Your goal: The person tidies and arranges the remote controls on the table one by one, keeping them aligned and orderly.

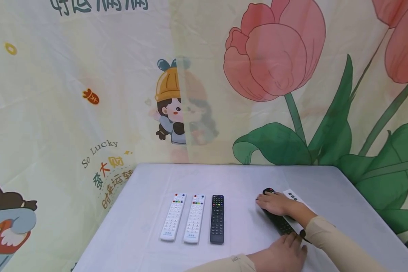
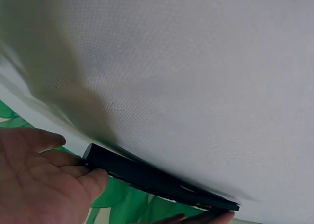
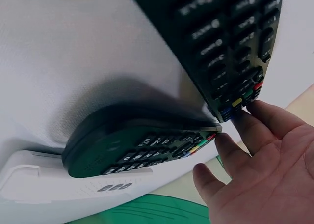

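Note:
My right hand [image 1: 275, 203] reaches across the upper end of a black remote control [image 1: 279, 223] at the right of the table. In the right wrist view its fingertips touch the coloured-button ends of two black remotes, the second with a rounded end [image 3: 115, 148]. My left hand [image 1: 281, 254] lies at the near end of the black remotes. In the left wrist view its fingertips meet the end of a black remote [image 2: 147, 177], its fingers mostly extended. Partly under my right forearm lies a white remote [image 1: 291, 194], close beside the black ones.
Left of my hands, two white remotes [image 1: 173, 217] [image 1: 194, 219] and a black remote [image 1: 217, 219] lie in a row, spaced apart. A white cloth covers the table [image 1: 244, 181]. Behind it hangs a printed backdrop [image 1: 204, 37] with tulips and cartoon figures.

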Demonstrator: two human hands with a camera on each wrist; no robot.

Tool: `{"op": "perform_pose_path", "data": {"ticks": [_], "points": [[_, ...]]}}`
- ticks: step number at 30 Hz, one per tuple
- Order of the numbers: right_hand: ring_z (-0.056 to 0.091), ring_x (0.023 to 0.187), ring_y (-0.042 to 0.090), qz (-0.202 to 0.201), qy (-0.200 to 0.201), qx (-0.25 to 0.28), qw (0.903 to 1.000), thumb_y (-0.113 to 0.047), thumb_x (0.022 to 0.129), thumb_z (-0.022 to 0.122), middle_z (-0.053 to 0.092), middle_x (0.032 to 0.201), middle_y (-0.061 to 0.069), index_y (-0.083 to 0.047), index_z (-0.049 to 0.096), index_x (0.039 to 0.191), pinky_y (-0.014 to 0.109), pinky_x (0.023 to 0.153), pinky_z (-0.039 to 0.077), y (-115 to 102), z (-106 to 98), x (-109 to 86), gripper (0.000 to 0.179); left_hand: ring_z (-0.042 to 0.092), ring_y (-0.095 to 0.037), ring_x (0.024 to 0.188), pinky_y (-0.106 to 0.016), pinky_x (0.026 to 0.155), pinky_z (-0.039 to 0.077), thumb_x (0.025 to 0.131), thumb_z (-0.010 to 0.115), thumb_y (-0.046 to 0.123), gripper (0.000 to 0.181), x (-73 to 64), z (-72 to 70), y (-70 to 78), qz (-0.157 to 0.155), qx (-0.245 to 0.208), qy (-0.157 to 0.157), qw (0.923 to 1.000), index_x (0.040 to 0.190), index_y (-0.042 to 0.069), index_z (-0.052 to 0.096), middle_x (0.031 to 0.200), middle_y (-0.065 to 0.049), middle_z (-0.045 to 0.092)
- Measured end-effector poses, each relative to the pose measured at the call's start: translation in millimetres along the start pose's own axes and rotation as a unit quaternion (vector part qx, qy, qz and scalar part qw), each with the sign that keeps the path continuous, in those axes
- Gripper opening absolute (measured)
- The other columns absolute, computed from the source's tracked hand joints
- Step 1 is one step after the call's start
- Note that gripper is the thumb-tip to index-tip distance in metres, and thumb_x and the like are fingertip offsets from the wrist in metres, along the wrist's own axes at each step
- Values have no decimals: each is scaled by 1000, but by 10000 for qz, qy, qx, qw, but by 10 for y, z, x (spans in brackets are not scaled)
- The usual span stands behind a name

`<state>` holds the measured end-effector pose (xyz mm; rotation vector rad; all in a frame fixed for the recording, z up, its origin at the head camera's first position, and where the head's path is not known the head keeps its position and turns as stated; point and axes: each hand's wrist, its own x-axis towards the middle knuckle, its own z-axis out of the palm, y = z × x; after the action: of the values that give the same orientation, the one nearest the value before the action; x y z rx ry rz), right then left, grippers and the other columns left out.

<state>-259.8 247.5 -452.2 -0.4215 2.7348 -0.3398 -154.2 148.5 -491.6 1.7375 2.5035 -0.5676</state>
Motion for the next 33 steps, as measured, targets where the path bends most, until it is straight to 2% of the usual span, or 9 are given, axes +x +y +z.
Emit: {"op": "perform_pose_path", "data": {"ticks": [6,14,20,27,33], "points": [[25,146,46,30,131,73,9999,-41,106,35,45,152,18,-3,50,144,67,117,16,49,62,5,55,30,-14,143,-22,115,28,100,32,64,69,-144,27,-12,128,68,640,9978,152,20,38,157,-5,32],[25,147,46,99,221,106,9997,-42,105,34,45,152,18,-2,47,146,66,118,13,63,115,38,59,31,-13,144,-20,118,25,102,31,60,66,-286,77,-75,355,-223,593,9974,152,17,38,158,-6,33],[25,146,46,19,273,187,9995,-43,105,35,42,153,19,-1,43,148,66,118,12,73,167,53,60,33,-14,144,-22,118,26,103,32,57,64,-373,179,-116,476,-309,818,9950,150,14,40,156,-7,38],[25,146,47,80,448,292,9985,-43,105,37,43,152,22,-1,44,147,66,118,12,62,209,32,60,32,-10,143,-19,118,26,103,29,57,64,-521,233,-167,441,-274,661,9965,151,16,39,156,-2,37],[24,147,46,8,416,322,9986,-43,105,35,41,154,20,0,42,148,64,119,10,61,252,72,61,32,-12,144,-20,117,28,104,31,56,66,-684,312,-228,520,-457,787,9945,152,11,37,158,-6,35]]}}
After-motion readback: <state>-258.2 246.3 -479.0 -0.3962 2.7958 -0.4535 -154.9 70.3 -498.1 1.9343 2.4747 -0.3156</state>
